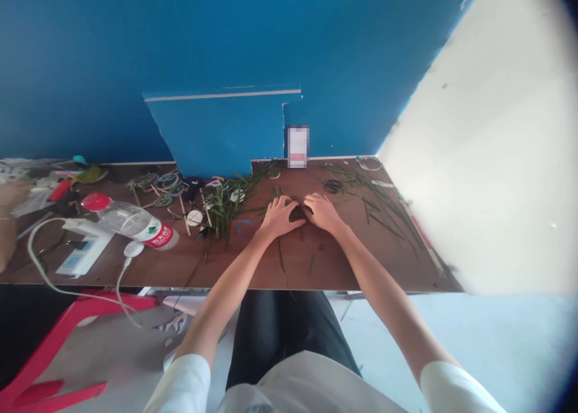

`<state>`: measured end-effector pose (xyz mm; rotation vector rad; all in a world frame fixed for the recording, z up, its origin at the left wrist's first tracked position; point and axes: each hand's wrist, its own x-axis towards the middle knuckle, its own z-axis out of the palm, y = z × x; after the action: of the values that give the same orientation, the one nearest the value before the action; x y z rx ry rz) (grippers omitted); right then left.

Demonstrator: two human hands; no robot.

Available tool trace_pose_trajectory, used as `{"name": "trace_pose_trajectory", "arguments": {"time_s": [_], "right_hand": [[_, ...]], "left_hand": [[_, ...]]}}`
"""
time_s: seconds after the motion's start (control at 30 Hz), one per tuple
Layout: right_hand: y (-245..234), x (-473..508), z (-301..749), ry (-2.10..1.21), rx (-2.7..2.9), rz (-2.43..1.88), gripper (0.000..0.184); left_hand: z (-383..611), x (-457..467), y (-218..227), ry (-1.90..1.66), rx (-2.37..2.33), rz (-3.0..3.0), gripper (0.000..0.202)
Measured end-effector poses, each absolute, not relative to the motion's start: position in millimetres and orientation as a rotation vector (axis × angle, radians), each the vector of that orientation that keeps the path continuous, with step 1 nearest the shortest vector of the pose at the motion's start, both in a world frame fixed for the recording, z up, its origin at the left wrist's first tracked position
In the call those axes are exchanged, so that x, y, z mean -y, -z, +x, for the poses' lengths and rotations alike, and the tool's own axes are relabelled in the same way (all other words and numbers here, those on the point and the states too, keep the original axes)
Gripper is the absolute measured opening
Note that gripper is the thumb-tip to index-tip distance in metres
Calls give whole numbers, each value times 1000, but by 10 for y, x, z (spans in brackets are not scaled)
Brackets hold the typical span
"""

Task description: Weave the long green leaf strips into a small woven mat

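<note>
Both hands meet over the brown table, around narrow green leaf strips. My left hand curls around the strips, its thumb pointing toward the other hand. Close by on the right, my right hand has its fingers bent in and pinched on the same strips. The fingers partly cover the strips where they are held. One thin strip hangs down toward the table's front edge below my left hand. Just behind my right hand lie dark-handled scissors.
A pile of cut leaves lies left of my hands, and longer leaves lie right. Further left are a water bottle with a red cap, a white power strip and cables. A blue wall rises behind.
</note>
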<state>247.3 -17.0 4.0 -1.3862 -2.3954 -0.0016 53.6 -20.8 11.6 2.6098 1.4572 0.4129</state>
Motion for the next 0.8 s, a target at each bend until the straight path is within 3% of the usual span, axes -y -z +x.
{"name": "trace_pose_trajectory", "arguments": {"time_s": [0.57, 0.8], "right_hand": [[-36, 178, 2460, -1, 2389, -1400, 17], [-75, 195, 2461, -36, 2383, -1366, 26]], "left_hand": [[447, 215, -173, -365, -1452, 2655, 59], [371, 193, -201, -382, -1398, 2658, 59]]}}
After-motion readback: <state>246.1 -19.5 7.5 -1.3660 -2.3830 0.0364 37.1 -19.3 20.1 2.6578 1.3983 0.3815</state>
